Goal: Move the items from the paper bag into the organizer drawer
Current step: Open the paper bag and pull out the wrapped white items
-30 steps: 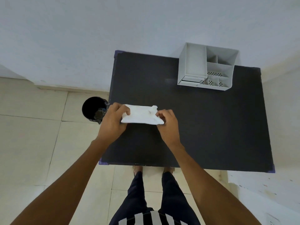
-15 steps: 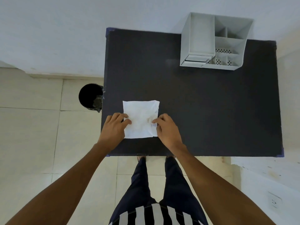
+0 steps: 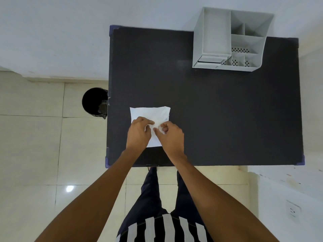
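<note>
A white paper bag point(image 3: 150, 114) lies flat on the black table point(image 3: 218, 110), near its front left corner. My left hand point(image 3: 139, 133) and my right hand point(image 3: 170, 137) rest on the bag's middle, and the fingertips of both pinch the paper there. What is inside the bag is hidden. The grey organizer point(image 3: 229, 41) stands at the back right of the table, far from both hands. Its small drawer point(image 3: 210, 59) at the front lower left looks shut.
A black round bin point(image 3: 94, 102) stands on the tiled floor just left of the table. The wall runs behind the table. My legs are below the table's front edge. A wall socket point(image 3: 292, 211) is at the lower right.
The bag went from being held up to lying flat on the table. Both hands moved from its side edges to its middle, where they now pinch the paper.
</note>
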